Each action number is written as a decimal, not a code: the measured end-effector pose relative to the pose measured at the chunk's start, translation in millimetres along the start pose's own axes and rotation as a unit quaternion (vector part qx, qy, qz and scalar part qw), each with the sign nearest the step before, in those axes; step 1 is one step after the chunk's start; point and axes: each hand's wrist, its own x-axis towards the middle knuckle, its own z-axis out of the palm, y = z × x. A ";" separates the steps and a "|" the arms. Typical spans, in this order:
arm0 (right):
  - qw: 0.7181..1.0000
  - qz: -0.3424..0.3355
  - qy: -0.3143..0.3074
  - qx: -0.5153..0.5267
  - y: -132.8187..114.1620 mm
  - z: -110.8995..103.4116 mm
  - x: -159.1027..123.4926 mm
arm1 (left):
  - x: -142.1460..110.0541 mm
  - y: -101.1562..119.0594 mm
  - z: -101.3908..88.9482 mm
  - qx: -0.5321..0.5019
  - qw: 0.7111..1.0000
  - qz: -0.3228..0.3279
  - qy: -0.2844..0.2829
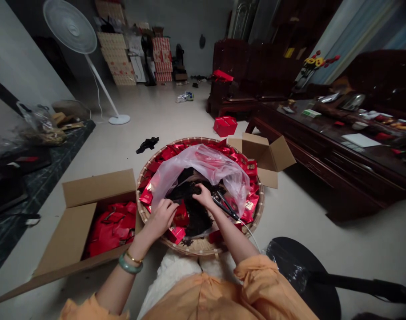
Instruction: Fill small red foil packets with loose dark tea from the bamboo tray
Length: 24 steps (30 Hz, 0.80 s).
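A round woven bamboo tray (203, 250) rests in front of me. On it an open clear plastic bag (234, 178) holds dark loose leaves, looking like tea (198, 218). My left hand (163, 216) grips a red foil packet (182, 215) at the bag's near left side. Over the leaves, my right hand (203, 196) has its fingers drawn together, pinching some of them; the fingertips are partly hidden. Beside my right wrist lies a black hair straightener (227, 208) with a white cord. Many red packets (251, 206) ring the bag.
To the left, an open cardboard box (71, 233) contains red packets. Another open box (267, 155) stands behind the tray at right. A white fan (119, 119), a red box (225, 126), a dark wooden table (296, 146) and a black round base (289, 262) surround me.
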 end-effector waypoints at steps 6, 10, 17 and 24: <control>0.959 0.112 -0.100 0.241 -5.1 -16.7 -4.1 | 6.3 17.0 8.8 -0.014 1.000 0.012 -0.008; 0.902 0.161 -0.149 0.372 -7.1 -21.4 -12.8 | 6.1 18.2 14.0 -0.043 0.998 0.022 -0.031; 0.828 0.206 -0.122 0.507 -14.0 -20.9 -22.9 | 7.3 13.2 14.9 -0.055 0.998 0.027 -0.032; 0.812 0.197 -0.142 0.530 -21.8 -24.1 -31.2 | 11.6 17.2 17.7 -0.065 0.997 0.039 -0.034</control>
